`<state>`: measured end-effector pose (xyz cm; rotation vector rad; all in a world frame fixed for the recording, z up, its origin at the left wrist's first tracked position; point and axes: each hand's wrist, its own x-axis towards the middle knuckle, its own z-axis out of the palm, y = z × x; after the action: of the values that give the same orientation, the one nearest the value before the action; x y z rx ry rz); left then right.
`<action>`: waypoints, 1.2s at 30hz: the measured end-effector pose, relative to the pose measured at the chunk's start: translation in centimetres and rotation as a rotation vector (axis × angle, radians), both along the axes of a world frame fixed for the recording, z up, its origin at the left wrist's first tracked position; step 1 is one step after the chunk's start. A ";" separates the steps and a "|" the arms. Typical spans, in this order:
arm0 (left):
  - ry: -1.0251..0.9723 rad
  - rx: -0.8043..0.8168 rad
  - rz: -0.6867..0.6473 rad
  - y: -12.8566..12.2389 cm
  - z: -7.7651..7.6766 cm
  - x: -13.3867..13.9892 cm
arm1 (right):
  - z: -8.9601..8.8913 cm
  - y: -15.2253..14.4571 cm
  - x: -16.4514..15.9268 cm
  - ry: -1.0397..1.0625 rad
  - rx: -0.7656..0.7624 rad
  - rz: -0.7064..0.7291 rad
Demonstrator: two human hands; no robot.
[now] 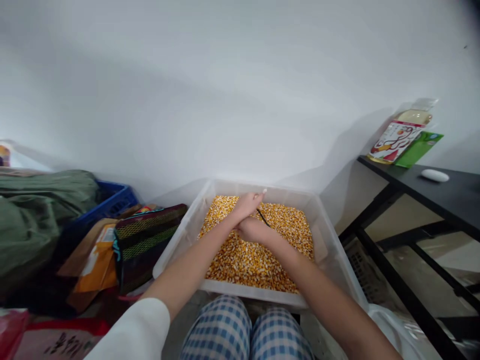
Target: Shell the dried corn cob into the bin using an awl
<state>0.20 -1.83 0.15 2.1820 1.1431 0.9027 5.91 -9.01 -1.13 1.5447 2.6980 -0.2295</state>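
A translucent white plastic bin (333,250) holds a bed of yellow and white corn kernels (251,267). Over the kernels, my left hand (248,204) is closed, its fingers curled. A tiny pale spot shows at its fingertips, too small to name. Just below it, my right hand (252,230) crosses against my left wrist. Its fingers are hidden there, so what they hold cannot be seen. A thin black cord (263,218) shows beside my right wrist.
On the right, a black table (457,192) carries a bottle (399,135), a green carton (419,149) and a white oval object (435,175). To the left are a blue crate (116,197), green cloth (30,220) and a mesh bag (150,245). A wall (225,90) stands behind.
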 end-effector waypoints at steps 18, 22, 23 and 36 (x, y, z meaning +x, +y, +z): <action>-0.500 -0.379 0.162 2.3 0.9 -2.5 | 0.5 0.7 1.0 0.009 0.095 -0.029; -0.295 -0.214 0.132 1.4 0.5 -1.8 | 0.0 1.3 1.4 0.047 0.040 0.035; -0.236 -0.162 0.110 1.1 0.3 -1.6 | -0.1 1.4 1.4 0.063 0.027 0.048; -0.292 -0.183 0.115 1.9 0.8 -1.9 | 0.7 0.9 1.7 0.074 0.056 0.017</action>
<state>-1.69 0.02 0.90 1.7861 1.1651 1.0796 7.58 -8.14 -0.38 1.5571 2.7957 -0.2167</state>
